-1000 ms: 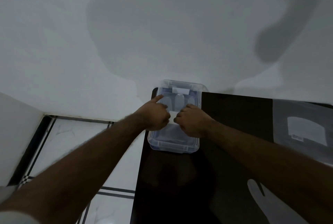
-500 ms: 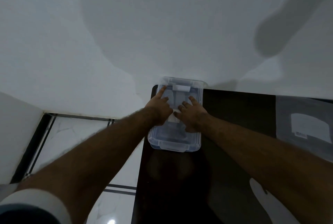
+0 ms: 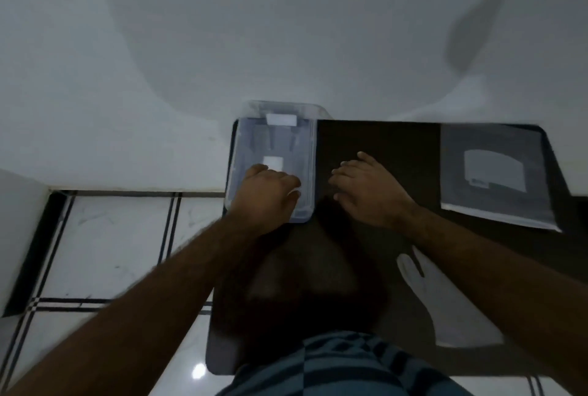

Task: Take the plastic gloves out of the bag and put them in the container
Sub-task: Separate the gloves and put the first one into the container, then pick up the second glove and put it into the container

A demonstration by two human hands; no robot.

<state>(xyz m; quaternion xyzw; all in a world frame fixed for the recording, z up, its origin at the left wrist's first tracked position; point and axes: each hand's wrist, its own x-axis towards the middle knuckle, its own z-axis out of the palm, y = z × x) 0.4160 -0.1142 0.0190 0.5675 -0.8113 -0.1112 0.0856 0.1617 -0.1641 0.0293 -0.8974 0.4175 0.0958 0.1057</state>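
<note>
The curled left hand (image 3: 269,193) rests inside the clear rectangular plastic container (image 3: 310,153); the open, empty right hand (image 3: 370,192) hovers beside it, the translucent white plastic glove (image 3: 445,306) nearer the body.

Dark table, three items on top

Dark rectangular table (image 3: 375,144) with rounded corners, set against white wall; clear plastic lidless container (image 3: 310,153) at far-left corner, flat grey plastic bag (image 3: 496,141) with white label at far right, thin translucent plastic glove (image 3: 445,309) lying flat near right edge, well apart from both
</note>
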